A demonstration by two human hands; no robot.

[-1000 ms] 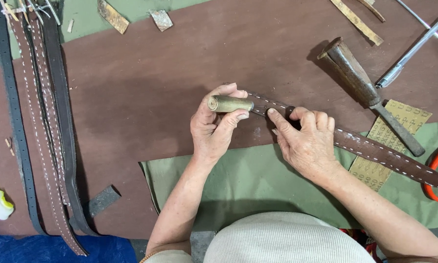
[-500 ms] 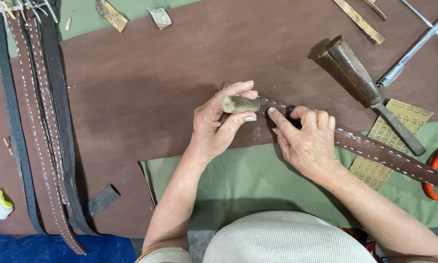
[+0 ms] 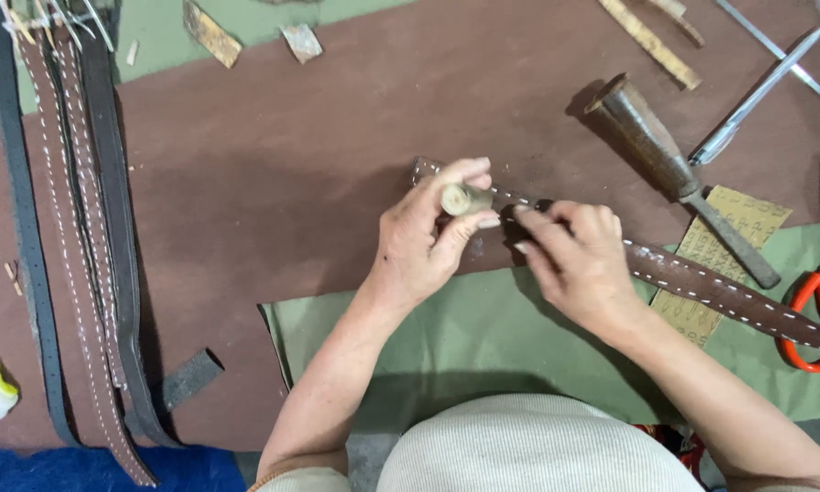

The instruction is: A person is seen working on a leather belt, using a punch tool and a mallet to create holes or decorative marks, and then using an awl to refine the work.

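A dark brown leather strap (image 3: 720,293) with white stitching lies across a brown leather sheet (image 3: 273,173), running from the middle to the right edge. My left hand (image 3: 423,239) grips a short pale wooden cylinder (image 3: 464,199) pressed on the strap near its left end. My right hand (image 3: 574,260) lies flat on the strap just right of the cylinder, fingertips pinning it down. The strap's left tip (image 3: 421,167) pokes out beyond my left hand.
Several long stitched leather straps (image 3: 72,237) lie along the left side. A wooden-handled metal tool (image 3: 674,173) rests at upper right, with metal rods (image 3: 756,87) beyond it. Orange-handled scissors (image 3: 815,314) and a sandpaper piece (image 3: 724,251) sit at right. Green cloth (image 3: 483,337) is nearest me.
My left hand has slid the wooden cylinder to the right along the strap, toward my right hand, uncovering the strap's left tip. My right hand has stayed in place.
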